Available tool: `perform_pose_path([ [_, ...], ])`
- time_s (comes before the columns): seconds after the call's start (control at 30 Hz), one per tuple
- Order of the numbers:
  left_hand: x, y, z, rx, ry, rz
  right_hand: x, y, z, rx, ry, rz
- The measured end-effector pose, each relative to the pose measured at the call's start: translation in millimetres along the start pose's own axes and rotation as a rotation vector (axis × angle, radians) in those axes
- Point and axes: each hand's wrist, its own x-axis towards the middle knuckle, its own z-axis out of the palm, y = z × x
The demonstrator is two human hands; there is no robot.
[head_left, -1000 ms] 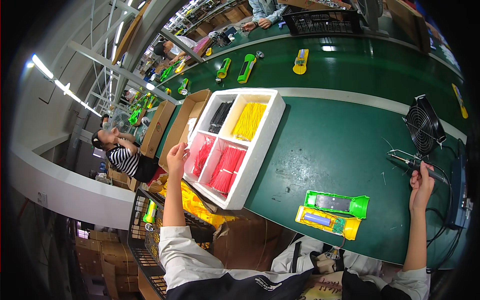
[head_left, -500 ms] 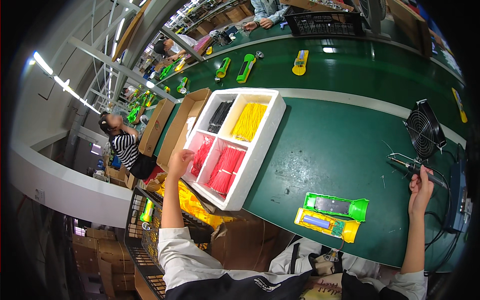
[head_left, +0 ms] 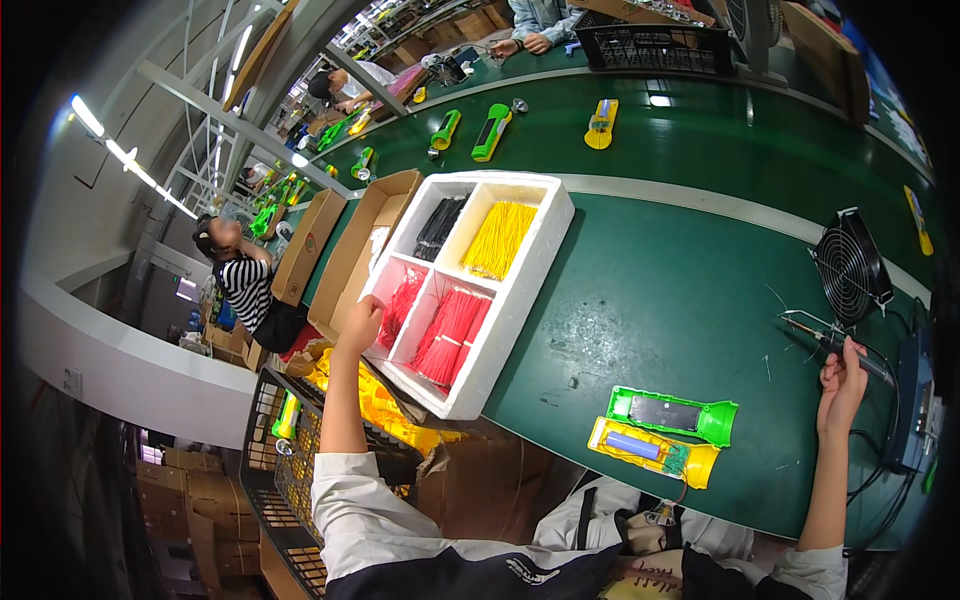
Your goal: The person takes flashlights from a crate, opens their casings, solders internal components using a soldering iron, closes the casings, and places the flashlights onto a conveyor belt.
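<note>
My left hand [head_left: 361, 324] is at the near left rim of a white foam box [head_left: 512, 335], beside the compartment of short red wires [head_left: 402, 303]. Its fingers are pinched together; whatever they hold is too small to make out. My right hand [head_left: 843, 388] grips a soldering iron [head_left: 832, 341] whose tip points left over the green bench. Between the hands, near the bench edge, lie a green flashlight shell half [head_left: 716, 420] with a dark panel and a yellow shell half [head_left: 704, 468]. The yellow one carries a blue battery [head_left: 632, 446], a small circuit board [head_left: 676, 459] and a wired lamp head [head_left: 661, 513].
The box also holds longer red wires [head_left: 452, 335], yellow wires [head_left: 500, 240] and black wires [head_left: 440, 228]. A black fan [head_left: 851, 264] and a blue soldering station [head_left: 910, 395] stand right. Flashlight parts [head_left: 491, 133] lie on the conveyor behind. A black crate [head_left: 268, 490] sits lower left.
My left hand has drawn back slightly from the short red wires toward the box's rim, its fingers more closed. The right hand with the soldering iron has barely moved.
</note>
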Motion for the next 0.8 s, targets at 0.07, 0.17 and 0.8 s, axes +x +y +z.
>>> perform_pose_path([
  [0.07,-1,-3,1,-0.016,-0.031,-0.012,0,0,0,0.004,0.005,0.000],
  [0.17,-1,-12,3,0.025,-0.028,0.038,2,0,-2,0.014,0.017,-0.003],
  [0.8,-2,-5,0,0.039,0.108,0.103,3,0,-3,0.046,-0.001,0.021],
])
